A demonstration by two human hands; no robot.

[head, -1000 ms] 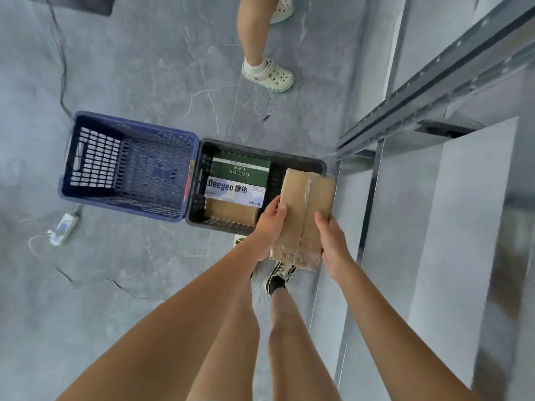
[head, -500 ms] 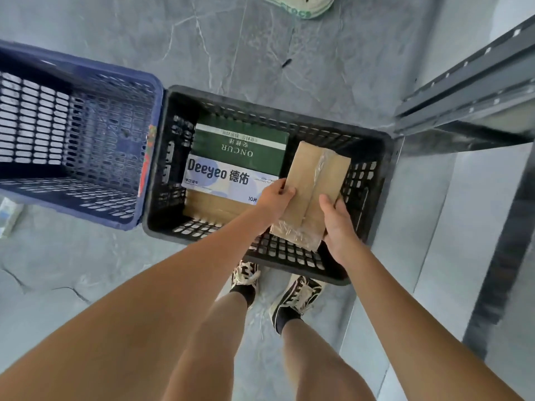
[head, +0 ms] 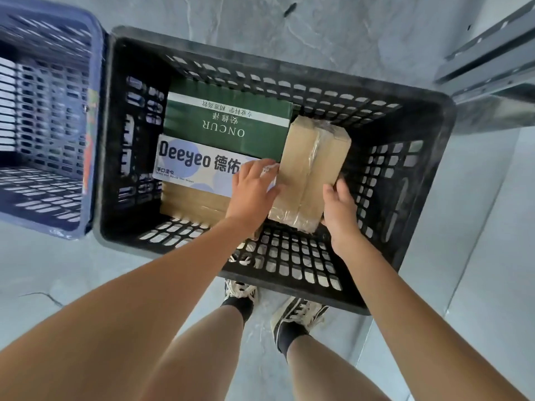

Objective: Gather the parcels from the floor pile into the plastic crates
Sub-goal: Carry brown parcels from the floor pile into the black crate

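Both hands' fingertips hidden behind parcel (head: pixel 311 172)

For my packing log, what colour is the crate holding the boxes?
Black crate, clearest in the head view.

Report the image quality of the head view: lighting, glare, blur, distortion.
Head view: even, soft daylight, no hard shadows; glare streaks on the clear tape of the brown parcel; wide-angle bending bows the black crate rim and stretches the arms; the blue crate at the left edge is smeared; printed box lettering stays sharp; left hand and right hand are crisp.
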